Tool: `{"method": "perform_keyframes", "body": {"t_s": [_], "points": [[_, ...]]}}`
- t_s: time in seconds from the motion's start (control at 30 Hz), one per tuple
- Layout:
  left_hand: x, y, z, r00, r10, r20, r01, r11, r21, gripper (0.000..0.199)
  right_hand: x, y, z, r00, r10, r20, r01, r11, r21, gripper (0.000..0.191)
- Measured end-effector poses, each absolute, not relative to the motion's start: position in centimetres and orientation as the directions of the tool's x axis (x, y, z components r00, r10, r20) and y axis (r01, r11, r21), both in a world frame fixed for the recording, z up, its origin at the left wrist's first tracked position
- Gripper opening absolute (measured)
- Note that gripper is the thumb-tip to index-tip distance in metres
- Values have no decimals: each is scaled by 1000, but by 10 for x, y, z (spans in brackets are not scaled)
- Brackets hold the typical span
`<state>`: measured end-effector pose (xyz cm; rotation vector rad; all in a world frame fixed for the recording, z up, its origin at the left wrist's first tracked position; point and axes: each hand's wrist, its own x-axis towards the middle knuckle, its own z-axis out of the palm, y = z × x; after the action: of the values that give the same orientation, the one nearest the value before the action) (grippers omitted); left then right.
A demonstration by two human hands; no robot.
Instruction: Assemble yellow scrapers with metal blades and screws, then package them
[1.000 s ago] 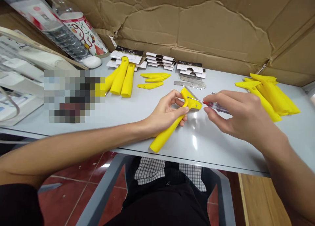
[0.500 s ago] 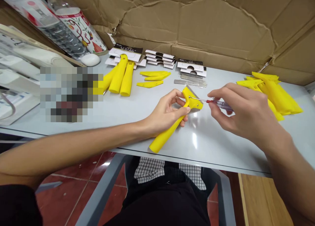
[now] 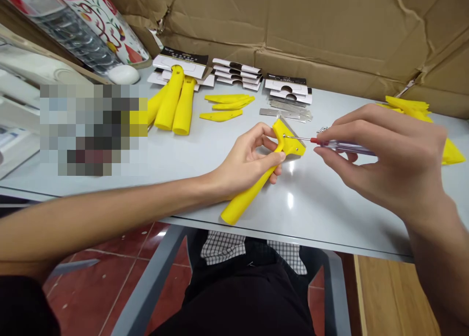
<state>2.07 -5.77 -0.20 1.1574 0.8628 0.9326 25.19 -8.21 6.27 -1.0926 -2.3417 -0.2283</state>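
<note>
My left hand (image 3: 252, 162) is wrapped round the neck of a yellow scraper (image 3: 244, 199), whose wide head points up and to the right. A metal blade edge shows along the head, and two small screws sit in its face. In my right hand (image 3: 388, 155) is a screwdriver (image 3: 344, 146) with a clear purple handle and red collar, pinched between thumb and fingers. Its thin shaft reaches left, and the tip meets the upper screw (image 3: 284, 136). Behind the scraper head lie loose metal blades (image 3: 289, 112).
Yellow handles (image 3: 182, 109), slim yellow pieces (image 3: 222, 115) and folded cards (image 3: 238, 75) stand along the back by a cardboard wall (image 3: 330, 33). More yellow parts (image 3: 452, 153) lie behind my right hand. Bottles (image 3: 106, 26) are at the back left; a blurred patch covers the left.
The view has shifted slightly. My right hand has moved right and its grip on the screwdriver has changed, with the fingers stretched further along the handle. A small heap of screws now shows behind it.
</note>
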Motion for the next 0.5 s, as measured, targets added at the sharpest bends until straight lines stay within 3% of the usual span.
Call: {"method": "perform_keyframes", "body": {"t_s": [0.17, 0.33, 0.5], "points": [[21, -57, -2, 371, 925, -81, -140, 141, 980, 25, 253, -78, 58, -530, 686, 498, 773, 632, -48, 13], [21, -57, -1, 362, 927, -98, -121, 151, 981, 23, 256, -75, 55, -588, 584, 559, 708, 706, 8, 13], [21, -57, 0, 350, 929, -122, -121, 174, 977, 25, 257, -78, 58, -592, 565, 575, 702, 712, 23, 22]]}}
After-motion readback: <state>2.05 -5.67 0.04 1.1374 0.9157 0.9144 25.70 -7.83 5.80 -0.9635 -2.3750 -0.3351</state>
